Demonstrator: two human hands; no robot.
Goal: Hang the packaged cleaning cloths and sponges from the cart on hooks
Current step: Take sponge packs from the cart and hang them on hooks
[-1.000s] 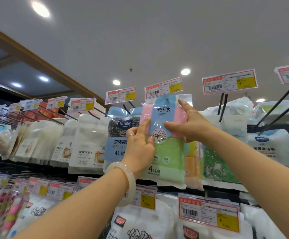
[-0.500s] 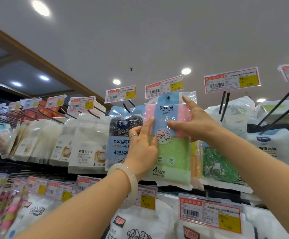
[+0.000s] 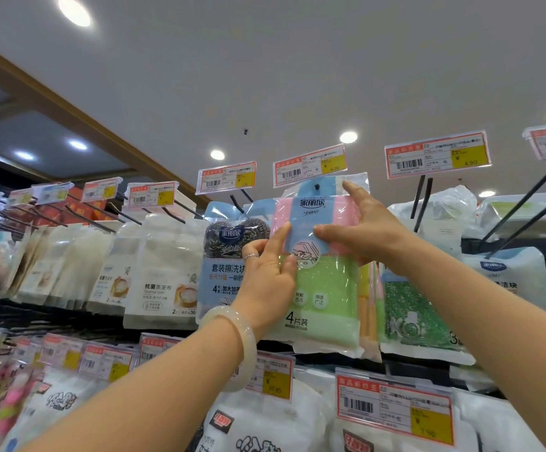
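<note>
I hold a clear sponge pack (image 3: 327, 288) with pink and green sponges and a blue header up against the top hook row. The dark tip of a hook (image 3: 316, 186) shows through the hole in the header, just under a price tag (image 3: 309, 164). My left hand (image 3: 268, 272) grips the pack's left edge, thumb on the front. My right hand (image 3: 363, 230) pinches the upper right part, thumb on the front and forefinger pointing up along the edge. More packs of the same kind hang behind it. The cart is out of view.
A steel-wool pack (image 3: 229, 243) hangs just left, then white cloth packs (image 3: 164, 272). A green scourer pack (image 3: 411, 308) hangs to the right below black hook rods (image 3: 423, 200). A lower row of price tags (image 3: 392, 406) and white bags juts out beneath my arms.
Both hands have lifted the sponge pack a little, and its header hole now sits over the hook tip under the price tag.
</note>
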